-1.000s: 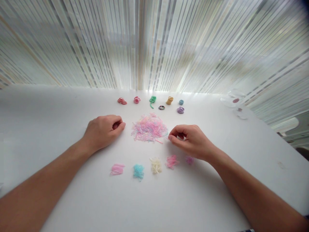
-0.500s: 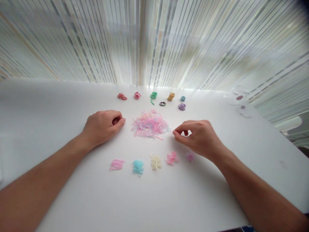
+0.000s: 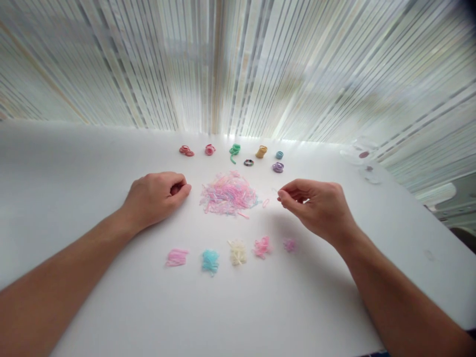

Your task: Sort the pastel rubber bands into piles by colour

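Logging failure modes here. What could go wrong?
The thin, pale band the right hand seems to pinch barely shows; it could drop unnoticed.
The thin pink loop lies loose beside the mixed pastel heap of thin bands; a stray brush might scatter it.
The light-pink band bundle and rosier-pink band pile look similar; they might get mixed up.

Central pile (image 3: 227,193) is mixed pastel, mostly pink, with bits of pale blue. Loose band (image 3: 265,203) is pink. Also lilac-pink bundle (image 3: 177,258), turquoise bundle (image 3: 210,261), cream bundle (image 3: 238,253), rosy bundle (image 3: 262,247), light purple bundle (image 3: 289,244). Red coil (image 3: 186,151), pink coil (image 3: 210,149), green coil (image 3: 234,149), mustard coil (image 3: 261,152), blue coil (image 3: 279,155), purple coil (image 3: 277,168). Ring (image 3: 249,165) is multicoloured, partly dark. Table (image 3: 148,312) is plain white. Curtain (image 3: 186,64) is striped: white, grey, tan.
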`<action>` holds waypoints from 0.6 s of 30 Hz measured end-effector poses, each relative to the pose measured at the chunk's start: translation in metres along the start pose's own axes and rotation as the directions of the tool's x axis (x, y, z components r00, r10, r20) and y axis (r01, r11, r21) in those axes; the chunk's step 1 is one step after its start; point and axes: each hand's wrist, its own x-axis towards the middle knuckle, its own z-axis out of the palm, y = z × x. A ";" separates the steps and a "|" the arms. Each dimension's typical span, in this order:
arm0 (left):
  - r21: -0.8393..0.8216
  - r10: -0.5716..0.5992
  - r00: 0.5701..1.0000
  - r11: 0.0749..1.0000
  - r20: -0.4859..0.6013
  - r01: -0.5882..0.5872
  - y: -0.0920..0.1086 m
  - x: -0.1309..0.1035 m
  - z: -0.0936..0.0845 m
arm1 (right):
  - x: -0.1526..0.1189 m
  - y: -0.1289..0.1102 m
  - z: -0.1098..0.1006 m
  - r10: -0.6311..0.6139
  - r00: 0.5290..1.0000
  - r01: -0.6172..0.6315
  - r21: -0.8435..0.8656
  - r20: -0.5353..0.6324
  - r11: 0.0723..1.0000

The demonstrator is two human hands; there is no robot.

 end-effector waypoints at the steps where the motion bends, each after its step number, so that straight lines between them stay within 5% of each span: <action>1: 0.000 0.002 1.000 1.000 -0.002 -0.002 0.000 0.000 0.000 | -0.001 0.000 0.000 0.031 0.999 -0.031 0.025 0.005 0.999; 8: -0.003 0.005 1.000 1.000 -0.006 -0.005 -0.002 0.000 0.001 | -0.006 0.002 0.008 0.064 0.997 -0.069 0.118 0.042 0.991; 18: -0.010 0.001 1.000 1.000 -0.009 -0.001 0.000 0.000 0.000 | -0.009 0.002 0.002 -0.157 0.979 0.149 0.075 0.128 0.986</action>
